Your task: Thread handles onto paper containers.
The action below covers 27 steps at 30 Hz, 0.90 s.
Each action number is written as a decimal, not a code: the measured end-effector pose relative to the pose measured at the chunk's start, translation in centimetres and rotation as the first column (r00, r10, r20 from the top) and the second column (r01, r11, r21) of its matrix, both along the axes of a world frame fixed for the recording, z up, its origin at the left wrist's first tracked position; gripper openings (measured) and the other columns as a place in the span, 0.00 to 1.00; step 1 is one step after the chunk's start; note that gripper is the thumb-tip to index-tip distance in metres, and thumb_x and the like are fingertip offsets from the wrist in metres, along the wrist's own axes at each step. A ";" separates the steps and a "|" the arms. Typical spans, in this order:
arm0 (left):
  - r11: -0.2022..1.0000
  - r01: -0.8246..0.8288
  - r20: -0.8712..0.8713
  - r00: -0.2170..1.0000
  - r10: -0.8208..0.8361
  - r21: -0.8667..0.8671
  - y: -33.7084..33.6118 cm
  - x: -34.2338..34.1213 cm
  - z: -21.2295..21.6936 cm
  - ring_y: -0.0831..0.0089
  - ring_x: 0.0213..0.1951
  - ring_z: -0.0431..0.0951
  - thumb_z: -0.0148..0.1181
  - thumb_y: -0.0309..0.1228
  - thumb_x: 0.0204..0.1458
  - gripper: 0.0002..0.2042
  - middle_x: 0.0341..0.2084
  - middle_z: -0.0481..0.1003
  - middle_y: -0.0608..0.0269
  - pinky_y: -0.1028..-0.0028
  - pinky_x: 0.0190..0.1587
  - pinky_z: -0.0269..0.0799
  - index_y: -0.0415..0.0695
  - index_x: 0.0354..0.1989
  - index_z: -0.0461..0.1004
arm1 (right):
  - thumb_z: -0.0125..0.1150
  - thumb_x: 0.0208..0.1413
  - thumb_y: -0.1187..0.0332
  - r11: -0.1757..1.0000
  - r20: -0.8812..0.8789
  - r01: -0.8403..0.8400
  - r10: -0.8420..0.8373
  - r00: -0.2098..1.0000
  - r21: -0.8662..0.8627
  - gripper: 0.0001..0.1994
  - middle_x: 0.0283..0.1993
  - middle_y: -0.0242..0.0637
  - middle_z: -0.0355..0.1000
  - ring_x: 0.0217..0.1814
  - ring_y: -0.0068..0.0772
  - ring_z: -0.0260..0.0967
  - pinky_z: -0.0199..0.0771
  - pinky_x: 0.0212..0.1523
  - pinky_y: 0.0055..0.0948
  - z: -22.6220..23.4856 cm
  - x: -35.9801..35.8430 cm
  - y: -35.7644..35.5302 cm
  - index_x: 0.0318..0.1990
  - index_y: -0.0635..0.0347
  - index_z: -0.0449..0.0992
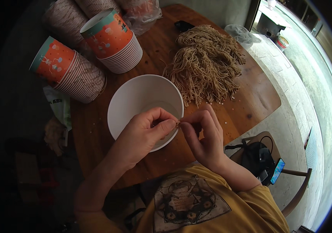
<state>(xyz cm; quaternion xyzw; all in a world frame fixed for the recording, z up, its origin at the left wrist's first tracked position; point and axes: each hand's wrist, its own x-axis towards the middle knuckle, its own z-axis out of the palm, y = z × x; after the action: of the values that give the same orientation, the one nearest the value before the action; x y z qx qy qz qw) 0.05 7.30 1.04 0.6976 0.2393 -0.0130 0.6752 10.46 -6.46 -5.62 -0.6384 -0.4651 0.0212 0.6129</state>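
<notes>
My left hand [140, 134] and my right hand [206, 136] meet over the right rim of a large white paper tub [131, 97]. Thumb and forefinger of each hand pinch a tiny brown, strand-like piece [177, 124]; its exact kind is too small to make out. The inside of the tub is pale, and my left hand covers part of its lower side. Beyond my right hand lies a big tangled heap of thin tan cords [208, 64]. Small white bits [212, 103] are scattered along the heap's near edge.
Two stacks of orange and teal paper tubs [113, 42] stand at the back left, beside more wrapped stacks and a clear plastic bag [144, 17]. The wooden table [251, 110] ends at the right. A chair [302, 190] there holds a black bag [257, 159] and a lit phone [278, 171].
</notes>
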 end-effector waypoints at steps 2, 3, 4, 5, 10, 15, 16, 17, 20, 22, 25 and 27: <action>1.000 0.011 0.011 1.000 -0.011 -0.022 0.1 0.0 -0.2 0.87 0.32 0.66 0.53 0.33 0.60 0.08 0.29 0.70 0.73 0.84 0.37 0.65 0.40 0.38 0.72 | 0.60 0.52 0.78 0.999 -0.065 -0.027 0.025 0.998 -0.026 0.06 0.33 0.36 0.65 0.27 0.30 0.67 0.69 0.25 0.25 0.1 0.1 -0.1 0.35 0.61 0.69; 0.999 0.023 0.023 1.000 -0.022 -0.042 0.2 -0.1 -0.3 0.87 0.31 0.65 0.53 0.33 0.60 0.09 0.28 0.69 0.73 0.84 0.37 0.64 0.40 0.38 0.72 | 0.60 0.52 0.78 0.999 -0.064 -0.026 0.024 0.998 -0.026 0.06 0.33 0.36 0.65 0.27 0.30 0.67 0.69 0.25 0.25 0.0 0.1 -0.1 0.35 0.61 0.69; 0.999 0.024 0.025 0.999 -0.023 -0.041 0.4 -0.1 -0.4 0.87 0.31 0.65 0.53 0.33 0.60 0.09 0.28 0.69 0.73 0.84 0.37 0.64 0.40 0.38 0.72 | 0.60 0.52 0.78 0.999 -0.096 -0.039 0.038 0.995 -0.016 0.06 0.33 0.35 0.65 0.28 0.29 0.67 0.70 0.25 0.25 -0.2 0.1 -0.1 0.36 0.61 0.70; 0.998 0.029 0.019 0.999 -0.028 -0.064 0.5 -0.1 -0.5 0.87 0.31 0.65 0.53 0.33 0.60 0.09 0.28 0.69 0.73 0.84 0.37 0.64 0.40 0.38 0.72 | 0.60 0.53 0.78 0.999 -0.127 -0.053 0.051 0.991 -0.005 0.05 0.33 0.35 0.66 0.28 0.29 0.68 0.70 0.25 0.25 -0.3 0.1 0.0 0.36 0.60 0.70; 0.995 0.024 0.014 1.000 -0.022 -0.095 0.4 0.0 -0.5 0.87 0.31 0.66 0.52 0.33 0.61 0.09 0.28 0.69 0.74 0.84 0.37 0.65 0.39 0.38 0.72 | 0.61 0.46 0.78 1.000 0.219 0.011 -0.008 0.976 -0.012 0.15 0.33 0.31 0.66 0.29 0.25 0.69 0.70 0.24 0.24 -0.3 1.2 -0.2 0.43 0.55 0.74; 0.995 0.012 0.033 0.999 -0.008 -0.100 0.4 0.2 -0.7 0.86 0.30 0.66 0.51 0.33 0.61 0.09 0.27 0.69 0.73 0.84 0.36 0.64 0.40 0.38 0.72 | 0.59 0.40 0.75 0.996 0.575 0.060 -0.011 0.818 -0.066 0.21 0.34 0.28 0.66 0.31 0.23 0.68 0.71 0.24 0.23 0.7 2.2 -0.9 0.48 0.51 0.75; 0.995 0.009 0.030 1.000 -0.006 -0.100 0.4 0.2 -0.7 0.86 0.30 0.66 0.51 0.33 0.61 0.09 0.27 0.69 0.73 0.84 0.36 0.64 0.40 0.38 0.72 | 0.59 0.41 0.75 0.992 0.641 0.088 -0.008 0.768 -0.093 0.20 0.34 0.27 0.65 0.32 0.22 0.68 0.71 0.25 0.23 1.2 2.2 -1.0 0.46 0.52 0.75; 0.993 0.011 0.043 0.999 -0.006 -0.114 0.5 0.2 -0.8 0.86 0.30 0.66 0.51 0.33 0.61 0.09 0.26 0.69 0.73 0.84 0.36 0.64 0.40 0.37 0.72 | 0.59 0.42 0.74 0.986 0.702 0.118 -0.002 0.712 -0.117 0.18 0.34 0.27 0.65 0.33 0.22 0.67 0.71 0.25 0.23 1.5 2.2 -1.0 0.45 0.52 0.75; 0.991 0.004 0.045 0.999 0.002 -0.133 0.5 0.4 -0.9 0.85 0.29 0.66 0.51 0.33 0.61 0.09 0.26 0.69 0.72 0.83 0.35 0.64 0.40 0.37 0.72 | 0.64 0.39 0.77 0.994 0.753 0.067 0.021 0.658 -0.086 0.16 0.32 0.31 0.67 0.28 0.27 0.67 0.70 0.23 0.26 2.2 2.6 -0.4 0.40 0.53 0.76; 0.991 -0.002 0.042 0.999 0.008 -0.135 0.6 0.4 -0.9 0.85 0.29 0.66 0.51 0.33 0.61 0.09 0.26 0.69 0.72 0.83 0.35 0.64 0.40 0.36 0.72 | 0.62 0.41 0.77 0.995 0.618 0.004 0.060 0.784 -0.103 0.13 0.32 0.31 0.66 0.28 0.27 0.66 0.70 0.24 0.26 2.4 2.7 0.2 0.38 0.55 0.75; 0.983 0.008 0.022 1.000 -0.004 -0.186 0.7 0.4 -1.0 0.85 0.29 0.66 0.52 0.33 0.61 0.09 0.26 0.69 0.72 0.83 0.35 0.64 0.40 0.35 0.72 | 0.59 0.48 0.76 0.963 0.147 -0.222 0.245 0.958 -0.156 0.07 0.32 0.31 0.66 0.28 0.23 0.64 0.66 0.26 0.20 1.8 3.1 0.1 0.36 0.57 0.72; 0.980 0.013 0.029 1.000 -0.007 -0.197 0.7 0.3 -1.0 0.85 0.29 0.66 0.52 0.33 0.60 0.09 0.26 0.69 0.72 0.83 0.35 0.65 0.39 0.35 0.72 | 0.58 0.51 0.74 0.875 -0.551 -0.481 0.381 0.742 -0.044 0.08 0.33 0.30 0.67 0.30 0.23 0.67 0.68 0.28 0.22 1.4 3.5 -0.2 0.40 0.59 0.72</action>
<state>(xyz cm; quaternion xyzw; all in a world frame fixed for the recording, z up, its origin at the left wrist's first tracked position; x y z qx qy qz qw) 0.37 8.04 0.07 0.6285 0.2238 -0.0304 0.7443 13.93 -6.62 -4.17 -0.5357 -0.4103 0.3794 0.6330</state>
